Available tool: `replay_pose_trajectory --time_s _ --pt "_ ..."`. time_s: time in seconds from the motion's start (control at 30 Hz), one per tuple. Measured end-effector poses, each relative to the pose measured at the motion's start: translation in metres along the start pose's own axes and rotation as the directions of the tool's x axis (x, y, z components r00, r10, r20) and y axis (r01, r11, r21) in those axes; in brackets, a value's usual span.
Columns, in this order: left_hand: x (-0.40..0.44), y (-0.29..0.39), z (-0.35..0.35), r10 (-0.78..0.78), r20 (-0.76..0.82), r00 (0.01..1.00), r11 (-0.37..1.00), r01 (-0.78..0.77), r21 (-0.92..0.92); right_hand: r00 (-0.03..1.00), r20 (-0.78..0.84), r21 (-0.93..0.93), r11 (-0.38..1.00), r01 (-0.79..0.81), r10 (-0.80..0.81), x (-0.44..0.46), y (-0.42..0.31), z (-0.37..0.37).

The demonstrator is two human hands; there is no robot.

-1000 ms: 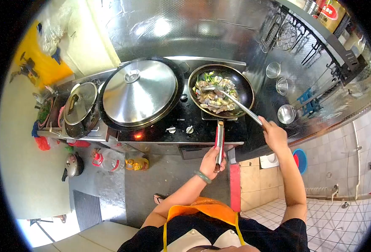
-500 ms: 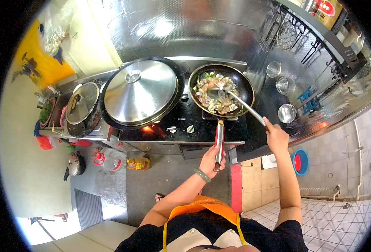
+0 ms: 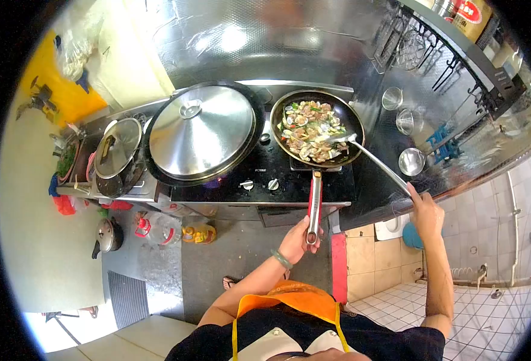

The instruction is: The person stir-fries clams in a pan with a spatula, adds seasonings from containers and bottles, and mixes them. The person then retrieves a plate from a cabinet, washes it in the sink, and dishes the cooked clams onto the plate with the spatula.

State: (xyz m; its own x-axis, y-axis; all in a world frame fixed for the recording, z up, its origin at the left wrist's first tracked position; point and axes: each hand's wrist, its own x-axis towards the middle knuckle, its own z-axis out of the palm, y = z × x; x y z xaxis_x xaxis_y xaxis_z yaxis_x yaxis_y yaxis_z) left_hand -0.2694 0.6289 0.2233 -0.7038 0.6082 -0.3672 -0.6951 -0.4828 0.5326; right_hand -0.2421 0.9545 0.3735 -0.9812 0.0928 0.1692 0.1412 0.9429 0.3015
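Observation:
My left hand (image 3: 302, 237) is wrapped round the red and silver handle of a black frying pan (image 3: 352, 120), which sits on the right burner of the black stove (image 3: 217, 191). Chopped food (image 3: 310, 129), pale, brown and green pieces with what look like clams, covers the left and middle of the pan. In my right hand (image 3: 426, 215) is the end of a long metal spatula (image 3: 381, 163); its head rests at the food's right edge, inside the pan rim.
A large lidded wok (image 3: 202, 135) stands left of the pan. Further left is a glass-lidded pot (image 3: 118, 148). Ladles and strainers (image 3: 411, 162) hang along the right wall. Oil bottles (image 3: 198, 233) and a pressure cooker (image 3: 107, 235) are on the floor.
My right hand has moved right and slightly down, drawing the spatula head from the middle of the food to its right edge. The food has shifted in the pan. My left hand still holds the handle.

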Motion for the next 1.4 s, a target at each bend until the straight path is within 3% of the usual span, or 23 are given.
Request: replay_pose_trajectory --time_s 0.1,0.13,0.27,0.37,0.47,0.57,0.67,0.77,0.87,0.93,1.03,1.17,1.27,1.4 --pt "0.001 -0.007 -0.016 -0.006 0.029 1.000 1.000 0.006 -0.009 0.999 0.015 0.016 0.999 0.033 -0.033 -0.010 -0.002 -0.002" --pt "0.001 -0.010 -0.023 -0.024 0.003 1.000 1.000 0.024 0.008 0.993 -0.085 0.054 0.995 0.088 -0.084 -0.007 -0.006 0.013" --pt "-0.006 -0.019 -0.042 0.008 -0.008 1.000 0.998 -0.007 0.068 0.997 -0.076 0.147 0.989 -0.014 0.026 0.025 -0.040 0.036" --pt "-0.019 -0.021 -0.047 0.041 -0.143 0.989 0.970 -0.005 0.242 0.989 -0.124 0.236 0.971 -0.045 0.076 0.056 -0.065 0.041" --pt "-0.022 -0.034 -0.079 -0.038 -0.232 0.972 0.948 0.108 0.300 0.982 -0.180 0.204 0.979 -0.021 0.058 0.081 -0.087 0.074" --pt "-0.042 -0.039 -0.108 -0.015 -0.351 0.936 0.903 0.163 0.398 0.993 -0.118 0.160 0.986 0.037 -0.018 0.064 -0.066 0.066" --pt "-0.058 -0.046 -0.142 -0.014 -0.429 0.903 0.916 0.183 0.356 0.992 -0.124 0.157 0.987 0.041 -0.022 0.053 -0.051 0.054" --pt "-0.062 -0.055 -0.159 -0.045 -0.450 0.892 0.880 0.248 0.405 0.976 -0.216 0.180 0.981 0.070 -0.030 0.064 -0.068 0.060" --pt "-0.072 -0.061 -0.174 -0.005 -0.420 0.908 0.824 0.242 0.513 0.976 -0.170 0.116 0.981 0.157 -0.136 0.063 -0.060 0.057" --pt "-0.083 -0.065 -0.186 0.003 -0.448 0.894 0.840 0.241 0.486 0.970 -0.144 0.053 0.978 0.203 -0.194 0.052 -0.042 0.048" --pt "-0.090 -0.067 -0.191 -0.006 -0.490 0.872 0.815 0.288 0.503 0.976 -0.175 0.051 0.989 0.138 -0.127 0.053 -0.029 0.053" --pt "-0.088 -0.065 -0.188 -0.029 -0.500 0.865 0.745 0.353 0.566 0.973 -0.225 0.166 0.986 -0.013 0.051 0.090 -0.071 0.079" --pt "-0.091 -0.071 -0.207 -0.012 -0.507 0.862 0.820 0.299 0.488 0.985 -0.173 0.169 0.985 0.017 0.013 0.096 -0.084 0.099" --pt "-0.114 -0.078 -0.242 0.008 -0.568 0.823 0.755 0.367 0.543 0.990 -0.139 0.157 0.986 0.053 -0.031 0.049 -0.049 0.060"
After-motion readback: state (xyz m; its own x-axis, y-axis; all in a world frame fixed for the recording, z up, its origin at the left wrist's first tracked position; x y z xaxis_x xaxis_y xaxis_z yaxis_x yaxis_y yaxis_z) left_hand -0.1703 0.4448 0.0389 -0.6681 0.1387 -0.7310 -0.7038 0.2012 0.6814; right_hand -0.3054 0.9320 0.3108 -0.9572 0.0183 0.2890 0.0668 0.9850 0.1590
